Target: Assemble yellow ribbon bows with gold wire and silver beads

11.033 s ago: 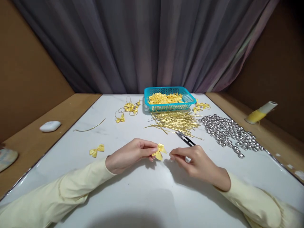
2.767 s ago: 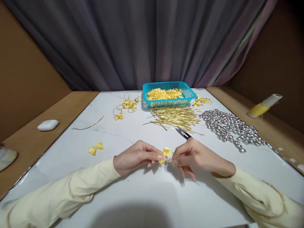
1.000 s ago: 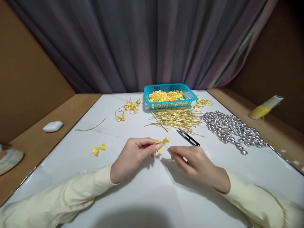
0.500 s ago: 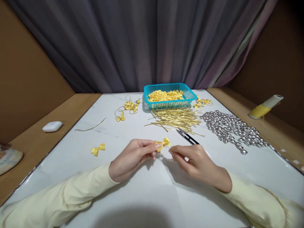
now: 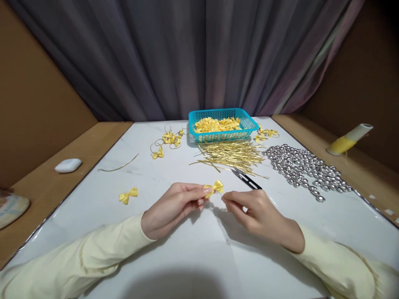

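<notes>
My left hand [image 5: 173, 205] pinches a small yellow ribbon bow [image 5: 215, 187] between thumb and fingers, just above the white table [image 5: 199, 249]. Close to its right, my right hand [image 5: 255, 209] has thumb and forefinger pressed together on a thin thread or wire that runs to the bow; it is too fine to name. Black thread snips [image 5: 247, 179] lie on the table just behind my right hand. Both arms wear pale yellow sleeves.
A blue basket [image 5: 222, 124] of yellow bows stands at the back, gold wire pieces [image 5: 232, 154] in front of it. Silver beads [image 5: 304, 170] spread at the right. Finished bows [image 5: 166, 141] and one loose bow [image 5: 127, 195] lie left. A white case [image 5: 67, 165] and a yellow spool [image 5: 348, 139] rest on the wooden ledges.
Over the last second the bow has tilted and shifted a little in my left fingers; my right hand stays pinched close beside it. Nothing else on the table moved.
</notes>
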`<state>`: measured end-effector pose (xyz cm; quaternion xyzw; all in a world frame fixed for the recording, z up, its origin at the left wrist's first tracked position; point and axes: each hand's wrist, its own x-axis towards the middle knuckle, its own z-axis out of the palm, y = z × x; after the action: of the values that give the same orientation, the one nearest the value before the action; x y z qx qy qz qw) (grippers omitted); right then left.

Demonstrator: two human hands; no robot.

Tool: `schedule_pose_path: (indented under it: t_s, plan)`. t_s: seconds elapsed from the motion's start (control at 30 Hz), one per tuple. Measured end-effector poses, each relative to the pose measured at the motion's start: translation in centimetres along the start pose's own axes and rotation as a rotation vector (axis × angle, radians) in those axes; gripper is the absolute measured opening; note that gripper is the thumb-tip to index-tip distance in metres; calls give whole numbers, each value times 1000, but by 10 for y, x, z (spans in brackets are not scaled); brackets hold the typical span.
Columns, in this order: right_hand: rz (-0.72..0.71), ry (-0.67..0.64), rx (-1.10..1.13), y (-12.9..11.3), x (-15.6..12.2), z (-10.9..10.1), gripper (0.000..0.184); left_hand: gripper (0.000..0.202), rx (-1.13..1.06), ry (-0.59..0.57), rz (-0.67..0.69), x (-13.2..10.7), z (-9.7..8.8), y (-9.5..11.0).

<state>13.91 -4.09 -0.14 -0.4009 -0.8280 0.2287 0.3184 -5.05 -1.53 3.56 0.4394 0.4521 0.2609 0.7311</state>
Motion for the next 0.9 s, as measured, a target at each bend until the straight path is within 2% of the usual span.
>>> schedule_pose_path:
  t_s: [0.27,0.53,0.7,0.9]
  plan:
    - [-14,5,7,0,-1,0,22,16,36,-6,10,1,0,0]
    - [-31,-27,8,0,-1,-2,19,20,388,50,189,-1,1,2]
    - [-36,-57,20,-1,-1,-2,20,21,542,66,240,-1,-2,1]
    - [30,-62,57,0,-1,0,22,21,475,23,255,5,-7,-5]
